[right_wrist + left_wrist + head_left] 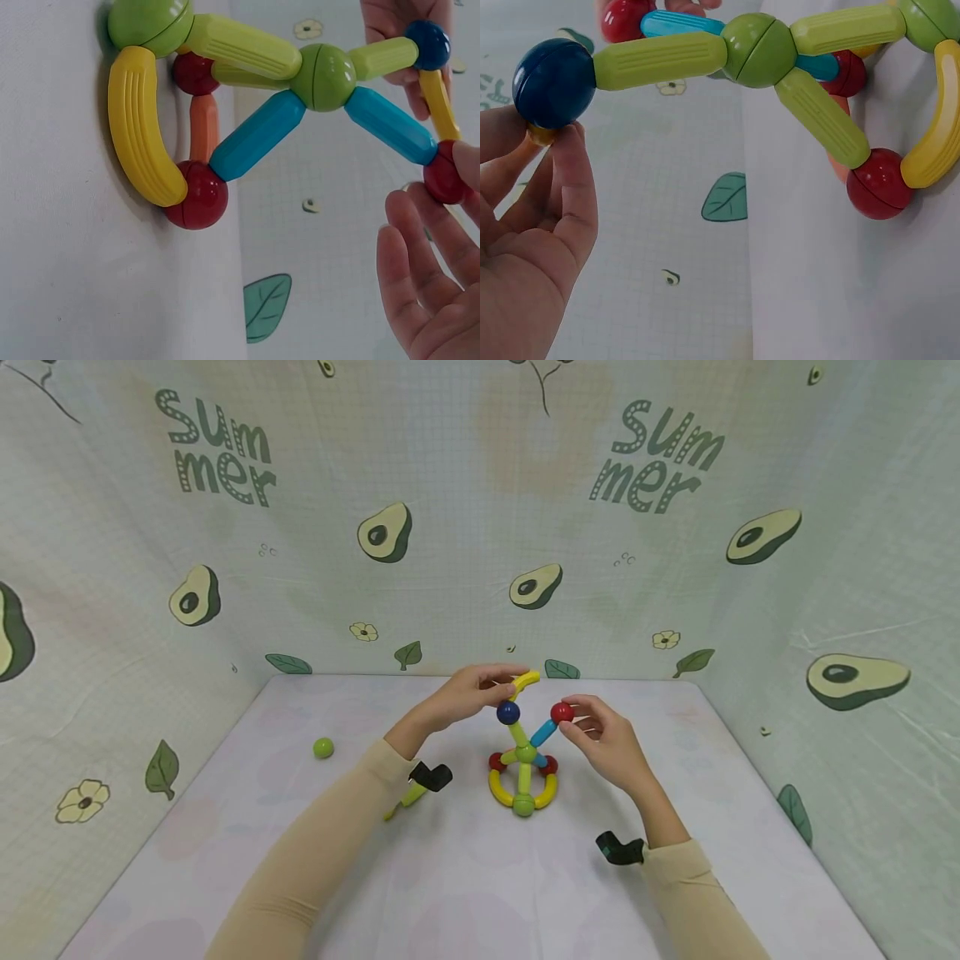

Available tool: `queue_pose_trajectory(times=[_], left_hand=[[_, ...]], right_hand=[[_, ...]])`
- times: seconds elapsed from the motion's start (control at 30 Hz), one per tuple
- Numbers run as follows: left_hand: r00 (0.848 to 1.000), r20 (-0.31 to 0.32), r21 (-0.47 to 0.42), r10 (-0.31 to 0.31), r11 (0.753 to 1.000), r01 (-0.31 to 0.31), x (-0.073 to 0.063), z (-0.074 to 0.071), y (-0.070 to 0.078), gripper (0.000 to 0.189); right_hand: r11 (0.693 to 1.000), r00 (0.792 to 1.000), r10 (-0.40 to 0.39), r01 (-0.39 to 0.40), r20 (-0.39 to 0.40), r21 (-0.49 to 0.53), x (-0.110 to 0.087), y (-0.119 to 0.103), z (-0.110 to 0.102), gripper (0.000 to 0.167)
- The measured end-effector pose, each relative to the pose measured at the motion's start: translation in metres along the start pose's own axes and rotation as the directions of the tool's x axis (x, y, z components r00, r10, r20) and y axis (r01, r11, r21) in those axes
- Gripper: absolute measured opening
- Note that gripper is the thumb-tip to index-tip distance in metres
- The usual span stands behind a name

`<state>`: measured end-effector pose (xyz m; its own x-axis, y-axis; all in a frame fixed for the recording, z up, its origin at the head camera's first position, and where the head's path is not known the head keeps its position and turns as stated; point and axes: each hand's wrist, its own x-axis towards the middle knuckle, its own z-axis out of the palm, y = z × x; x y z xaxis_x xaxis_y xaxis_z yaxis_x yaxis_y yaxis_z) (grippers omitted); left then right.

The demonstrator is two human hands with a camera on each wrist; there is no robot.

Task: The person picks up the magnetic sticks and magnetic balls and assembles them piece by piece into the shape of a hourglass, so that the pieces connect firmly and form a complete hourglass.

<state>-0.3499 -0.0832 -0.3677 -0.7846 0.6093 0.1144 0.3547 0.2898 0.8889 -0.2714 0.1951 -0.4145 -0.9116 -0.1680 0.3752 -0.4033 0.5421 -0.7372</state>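
Note:
A structure of coloured balls and sticks stands on the table, with a green hub ball (526, 753) at its centre and curved yellow sticks (139, 124) in its base. From the hub, a green stick (660, 61) rises to a dark blue ball (508, 713) and a blue stick (391, 126) to a red ball (562, 713). My left hand (480, 687) pinches a curved yellow stick (528, 678) where it meets the dark blue ball. Between thumb and fingers, my right hand (606, 739) holds the upper red ball.
A loose green ball (323, 747) lies on the table to the left. Beside my left sleeve are a green stick (414, 793) and a small yellow piece (390, 814), partly covered by the wrist camera. A printed cloth wall (450, 610) rises behind the table.

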Motion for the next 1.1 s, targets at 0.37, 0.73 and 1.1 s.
queue_pose_trajectory(times=[0.37, 0.73, 1.1], left_hand=[[0.996, 0.086, 0.015, -0.032, 0.999, 0.031, 0.002, -0.004, 0.000, 0.041], [0.995, 0.091, 0.044, -0.038, 0.998, 0.034, 0.005, 0.004, 0.003, 0.036], [0.994, 0.105, 0.072, -0.026, 0.997, 0.018, 0.004, 0.008, 0.004, 0.035]], right_hand=[[1.000, 1.000, -0.007, 0.007, 0.004, 0.002, 0.000, 0.000, 0.000, 0.044], [1.000, 1.000, -0.017, 0.017, 0.005, 0.002, -0.001, 0.001, 0.000, 0.046], [1.000, 1.000, -0.009, 0.009, 0.011, 0.011, -0.001, -0.002, 0.000, 0.046]])
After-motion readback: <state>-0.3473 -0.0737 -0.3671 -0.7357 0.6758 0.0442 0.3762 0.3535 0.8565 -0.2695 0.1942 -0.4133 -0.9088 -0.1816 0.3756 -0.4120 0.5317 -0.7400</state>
